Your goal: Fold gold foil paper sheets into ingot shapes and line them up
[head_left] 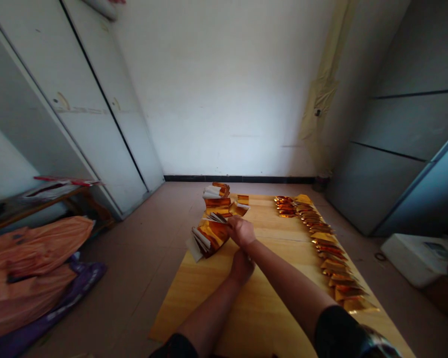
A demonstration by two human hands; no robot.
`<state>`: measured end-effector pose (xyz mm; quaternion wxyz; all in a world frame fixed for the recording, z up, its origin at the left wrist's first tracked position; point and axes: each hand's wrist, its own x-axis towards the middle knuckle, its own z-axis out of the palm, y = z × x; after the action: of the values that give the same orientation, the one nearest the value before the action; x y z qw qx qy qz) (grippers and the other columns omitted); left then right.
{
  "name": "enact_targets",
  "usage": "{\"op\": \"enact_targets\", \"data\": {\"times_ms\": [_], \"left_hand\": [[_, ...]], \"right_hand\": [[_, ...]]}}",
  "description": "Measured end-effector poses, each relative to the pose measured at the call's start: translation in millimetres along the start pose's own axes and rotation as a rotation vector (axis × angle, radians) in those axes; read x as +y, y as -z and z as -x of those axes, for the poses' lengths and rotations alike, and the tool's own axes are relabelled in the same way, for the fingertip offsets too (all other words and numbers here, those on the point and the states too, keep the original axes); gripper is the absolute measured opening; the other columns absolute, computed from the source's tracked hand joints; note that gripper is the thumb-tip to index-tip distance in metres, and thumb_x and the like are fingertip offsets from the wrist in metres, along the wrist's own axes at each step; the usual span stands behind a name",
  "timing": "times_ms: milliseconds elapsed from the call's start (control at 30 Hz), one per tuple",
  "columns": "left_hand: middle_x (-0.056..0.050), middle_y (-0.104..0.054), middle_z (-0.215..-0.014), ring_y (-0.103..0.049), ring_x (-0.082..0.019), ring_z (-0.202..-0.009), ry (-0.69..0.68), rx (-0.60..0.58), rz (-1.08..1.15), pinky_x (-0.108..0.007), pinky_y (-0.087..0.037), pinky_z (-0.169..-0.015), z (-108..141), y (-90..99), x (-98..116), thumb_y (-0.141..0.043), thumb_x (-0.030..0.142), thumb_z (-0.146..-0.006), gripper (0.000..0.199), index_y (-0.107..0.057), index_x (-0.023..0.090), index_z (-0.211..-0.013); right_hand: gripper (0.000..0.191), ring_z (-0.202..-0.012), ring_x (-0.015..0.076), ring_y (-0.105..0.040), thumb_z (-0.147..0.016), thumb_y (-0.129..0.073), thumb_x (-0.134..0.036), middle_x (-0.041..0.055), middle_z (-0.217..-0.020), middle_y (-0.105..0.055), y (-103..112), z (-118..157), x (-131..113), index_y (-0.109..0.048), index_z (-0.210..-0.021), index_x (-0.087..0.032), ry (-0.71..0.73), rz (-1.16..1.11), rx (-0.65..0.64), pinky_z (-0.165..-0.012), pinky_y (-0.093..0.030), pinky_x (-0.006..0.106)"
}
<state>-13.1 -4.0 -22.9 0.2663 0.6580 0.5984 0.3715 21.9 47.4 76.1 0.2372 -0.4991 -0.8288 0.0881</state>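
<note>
My right hand (242, 231) is closed, its fingertips pinching the edge of gold foil paper (217, 218) whose pale back edges fan out to the left. Just below it, near the wrist, my left hand (242, 267) is curled shut; whatever lies inside its fingers is hidden. Beside both hands, a curled stack of gold foil paper (214, 233) rests on the wooden board (283, 263), pale edges facing left. Further back are more gold sheets (216, 205) and a rolled bundle (217, 190).
A long row of folded gold foil pieces (326, 243) lines the board's right side, with a shorter row (284, 206) at the back. Orange cloth (41, 263) and a purple bag (82, 283) lie on the left. A white box (414, 256) stands right, by a grey refrigerator (399, 119).
</note>
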Motion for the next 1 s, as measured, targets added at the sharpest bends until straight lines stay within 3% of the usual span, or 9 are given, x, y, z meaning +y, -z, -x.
{"op": "enact_targets", "data": {"times_ms": [200,367,533,667,733,833,933,1000], "left_hand": [[-0.003,-0.065,-0.080,-0.060,-0.013,-0.078,-0.187,0.080,0.057,-0.023,-0.048,-0.073,5,13.8,0,-0.046,-0.002,-0.065,0.028,-0.065,0.015,-0.076],[-0.002,-0.067,-0.080,-0.062,-0.014,-0.079,-0.159,0.173,-0.027,-0.027,-0.049,-0.077,7,38.4,-13,-0.050,0.003,-0.071,0.022,-0.066,0.016,-0.078],[-0.003,-0.067,-0.090,-0.062,-0.015,-0.081,-0.213,0.319,-0.076,-0.029,-0.051,-0.077,6,67.2,-7,-0.050,0.001,-0.069,0.034,-0.065,0.017,-0.096],[-0.007,-0.063,-0.109,-0.054,-0.021,-0.106,-0.363,0.462,-0.241,-0.038,-0.044,-0.096,-3,90.1,15,-0.053,0.007,-0.074,0.036,-0.061,0.020,-0.107],[-0.007,-0.062,-0.108,-0.053,-0.022,-0.105,-0.366,0.392,-0.335,-0.039,-0.043,-0.097,-7,92.5,20,-0.055,0.011,-0.075,0.034,-0.061,0.020,-0.107],[-0.007,-0.060,-0.116,-0.052,-0.022,-0.109,-0.402,0.153,-0.437,-0.038,-0.042,-0.098,-5,80.1,17,-0.061,0.021,-0.076,0.037,-0.060,0.020,-0.112],[-0.010,-0.054,-0.127,-0.048,-0.024,-0.117,-0.424,-0.051,-0.534,-0.038,-0.039,-0.101,5,60.5,8,-0.065,0.031,-0.075,0.049,-0.055,0.019,-0.121],[-0.010,-0.052,-0.130,-0.046,-0.025,-0.119,-0.385,-0.104,-0.599,-0.041,-0.037,-0.100,13,51.2,4,-0.062,0.034,-0.078,0.045,-0.055,0.021,-0.121]], "right_hand": [[0.022,-0.058,0.0130,-0.049,-0.075,-0.048,-0.035,-0.0027,-0.056,-0.055,20,15,59,-0.057,-0.061,-0.020,-0.349,-0.452,0.327,-0.053,-0.033,0.021],[0.022,-0.054,0.0138,-0.048,-0.065,-0.051,-0.039,-0.0028,-0.050,-0.051,11,45,110,-0.054,-0.055,-0.020,-0.568,-0.511,0.390,-0.050,-0.032,0.022],[0.023,-0.056,0.0148,-0.050,-0.066,-0.050,-0.041,-0.0013,-0.053,-0.055,-4,60,123,-0.056,-0.058,-0.021,-0.620,-0.436,0.371,-0.051,-0.032,0.023],[0.026,-0.056,0.0149,-0.051,-0.068,-0.049,-0.043,-0.0004,-0.055,-0.057,-9,62,120,-0.057,-0.060,-0.020,-0.598,-0.457,0.369,-0.050,-0.032,0.023],[0.028,-0.054,0.0147,-0.051,-0.071,-0.047,-0.044,-0.0001,-0.053,-0.057,-11,66,116,-0.058,-0.063,-0.019,-0.639,-0.493,0.358,-0.049,-0.032,0.023],[0.027,-0.053,0.0139,-0.052,-0.074,-0.047,-0.041,0.0006,-0.054,-0.059,-12,78,109,-0.060,-0.066,-0.018,-0.681,-0.444,0.251,-0.048,-0.032,0.022],[0.022,-0.061,0.0142,-0.056,-0.075,-0.050,-0.036,0.0038,-0.067,-0.066,-6,95,102,-0.062,-0.068,-0.019,-0.614,-0.210,0.088,-0.051,-0.030,0.022],[0.020,-0.068,0.0152,-0.059,-0.077,-0.049,-0.032,0.0058,-0.076,-0.069,1,105,99,-0.064,-0.072,-0.020,-0.567,-0.058,0.003,-0.053,-0.029,0.022]]}}
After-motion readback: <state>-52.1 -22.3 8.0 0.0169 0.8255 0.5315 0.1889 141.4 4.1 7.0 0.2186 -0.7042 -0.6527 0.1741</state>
